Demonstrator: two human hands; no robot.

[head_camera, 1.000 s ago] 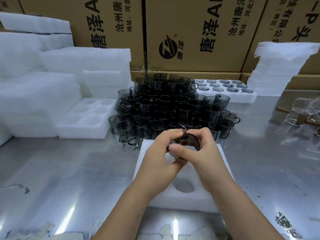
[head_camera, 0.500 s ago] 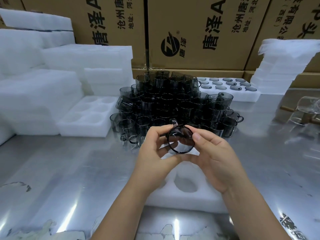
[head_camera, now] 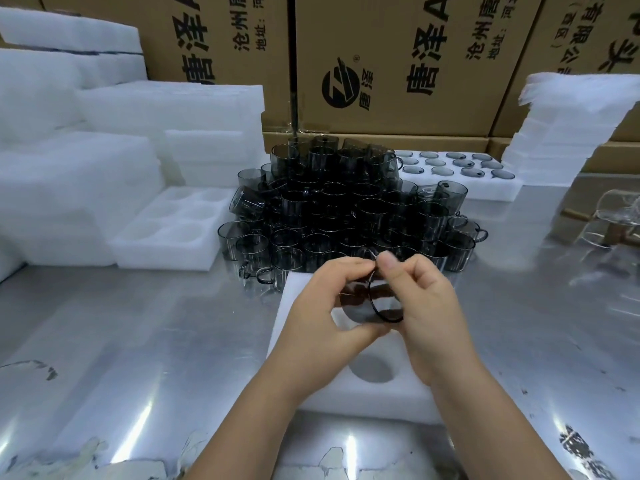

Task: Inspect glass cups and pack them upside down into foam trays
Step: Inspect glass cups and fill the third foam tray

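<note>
glass cup (head_camera: 367, 301) held sideways, rim facing right

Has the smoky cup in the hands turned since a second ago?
Yes. The cup has rotated above the foam tray; its rim now faces right.

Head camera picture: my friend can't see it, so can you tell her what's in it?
Two hands, left hand and right hand, hold one smoky glass cup on its side above a white foam tray on a shiny metal table. Behind them sits a big pile of dark glass cups, with foam blocks and cardboard boxes around.
</note>
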